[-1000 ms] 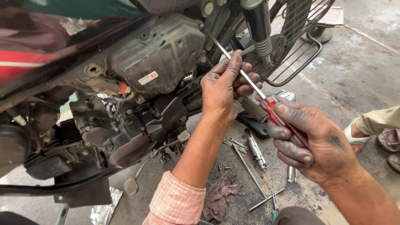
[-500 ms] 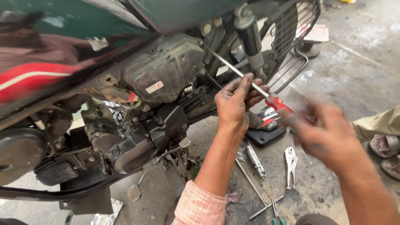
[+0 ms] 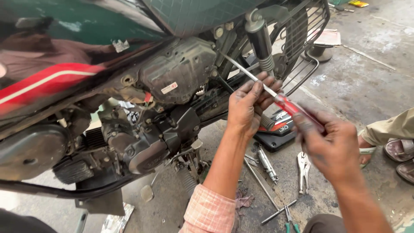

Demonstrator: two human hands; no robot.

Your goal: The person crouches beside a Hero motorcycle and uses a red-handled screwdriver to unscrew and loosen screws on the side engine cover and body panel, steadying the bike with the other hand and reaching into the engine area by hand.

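Head camera looks down on a grease-stained left hand (image 3: 250,105) wrapped around the thin steel shaft of a long red-handled screwdriver (image 3: 276,97), fingers closed about the middle of the shaft, while the right hand (image 3: 330,144) is clamped on its red handle, slightly blurred. The tip points up toward the grey engine side cover (image 3: 179,69) of a green and red motorcycle (image 3: 86,64), close to the black rear shock absorber (image 3: 261,41); whether the tip has seated on any fastener cannot be told. By the look of it the work is midway: the cover is in place, and silver pliers (image 3: 303,170), a spark plug (image 3: 267,162) and loose rods lie spread on the oily concrete floor (image 3: 366,82). A sandalled foot (image 3: 399,151) rests nearby.
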